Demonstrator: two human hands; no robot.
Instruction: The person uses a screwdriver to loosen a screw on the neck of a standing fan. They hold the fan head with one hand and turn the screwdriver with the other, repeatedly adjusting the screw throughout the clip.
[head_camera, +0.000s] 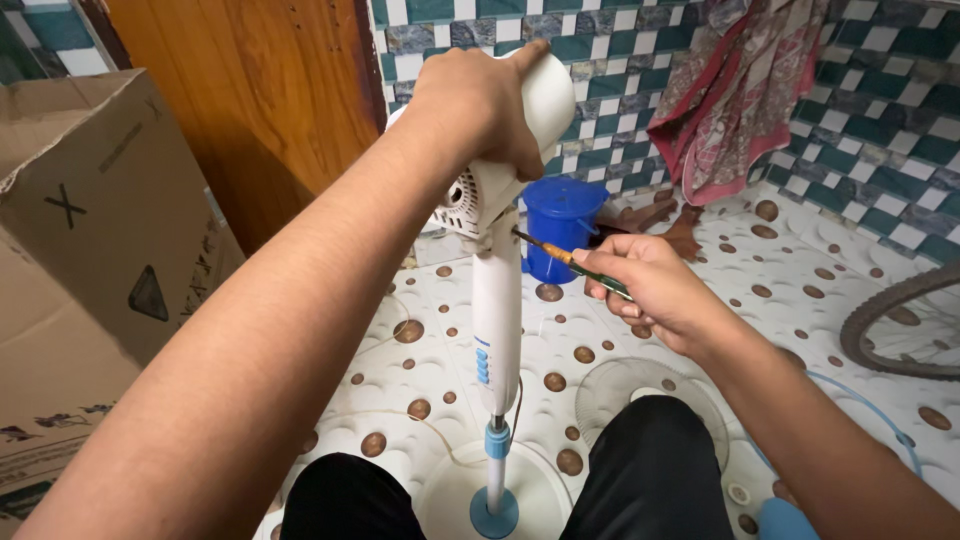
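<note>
Left hand (480, 105) clamped over the motor (520, 110) atop the upright fan post (497, 300), right hand (650, 290) pinching a screwdriver (570, 258) with its tip at the neck joint — likely to slip off the screw if angled, or tip the post.

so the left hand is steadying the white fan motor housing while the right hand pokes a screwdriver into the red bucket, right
Not quite: the bucket is blue, and the screwdriver in the right hand points at the fan's neck, not into it. The left hand does steady the white motor housing, as the head view shows.
</note>
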